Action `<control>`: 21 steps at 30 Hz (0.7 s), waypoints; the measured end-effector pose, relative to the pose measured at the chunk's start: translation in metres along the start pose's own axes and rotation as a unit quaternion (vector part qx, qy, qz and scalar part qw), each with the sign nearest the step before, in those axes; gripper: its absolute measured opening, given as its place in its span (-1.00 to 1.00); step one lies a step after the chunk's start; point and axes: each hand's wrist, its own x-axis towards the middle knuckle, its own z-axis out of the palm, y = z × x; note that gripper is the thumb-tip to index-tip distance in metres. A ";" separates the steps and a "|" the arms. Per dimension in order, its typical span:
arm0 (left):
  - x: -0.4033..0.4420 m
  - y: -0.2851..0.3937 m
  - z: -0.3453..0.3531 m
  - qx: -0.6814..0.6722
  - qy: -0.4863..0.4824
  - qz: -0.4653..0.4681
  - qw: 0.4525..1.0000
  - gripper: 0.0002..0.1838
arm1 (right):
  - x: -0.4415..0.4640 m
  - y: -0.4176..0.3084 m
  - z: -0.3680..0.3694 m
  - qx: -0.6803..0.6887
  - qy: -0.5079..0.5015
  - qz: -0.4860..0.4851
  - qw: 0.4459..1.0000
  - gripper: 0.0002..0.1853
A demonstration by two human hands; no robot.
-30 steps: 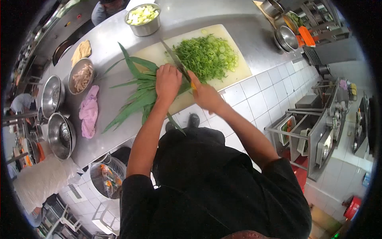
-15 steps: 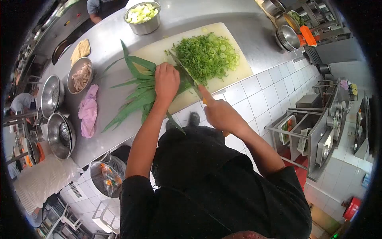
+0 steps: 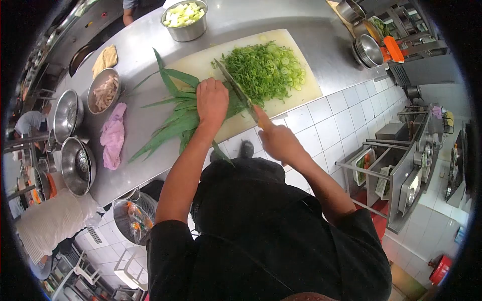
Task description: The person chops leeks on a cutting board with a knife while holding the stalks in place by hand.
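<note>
My left hand [image 3: 213, 100] presses down on a bunch of long green leaves [image 3: 175, 125], its fingers bent and close together, on the left part of a pale cutting board [image 3: 271, 107]. In my right hand [image 3: 279, 142] is the yellow-orange handle of a knife [image 3: 236, 87]. The blade points up and to the left, between the bunch and a heap of sliced greens [image 3: 261, 72]. The leaf tips spread left over the metal table and hang past its near edge.
A metal pot [image 3: 186, 31] of pale green chunks stands beyond the board. On the left are a bowl of pale strips [image 3: 104, 93], a pink cloth [image 3: 113, 136], a yellowish cloth [image 3: 105, 60] and metal bowls [image 3: 75, 165]. Stacked bowls [image 3: 369, 51] stand right. Another person's arm [image 3: 128, 15] shows at top.
Since a second ago, my right hand and the knife have moved right and toward me. My left hand remains on the leaves. The other person at the top has shifted.
</note>
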 end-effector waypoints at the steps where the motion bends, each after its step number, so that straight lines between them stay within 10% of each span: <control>1: 0.001 0.000 0.001 0.002 0.001 -0.004 1.000 -0.89 | 0.000 -0.006 -0.009 0.000 0.003 -0.004 1.000 -0.21; 10: 0.001 0.000 -0.004 -0.019 -0.012 -0.002 1.000 -0.89 | -0.012 -0.051 -0.066 -0.028 -0.059 0.017 0.998 -0.31; 21: 0.000 0.002 -0.001 -0.012 -0.012 -0.014 1.000 -0.86 | 0.004 0.012 0.034 -0.042 0.061 -0.064 0.995 -0.24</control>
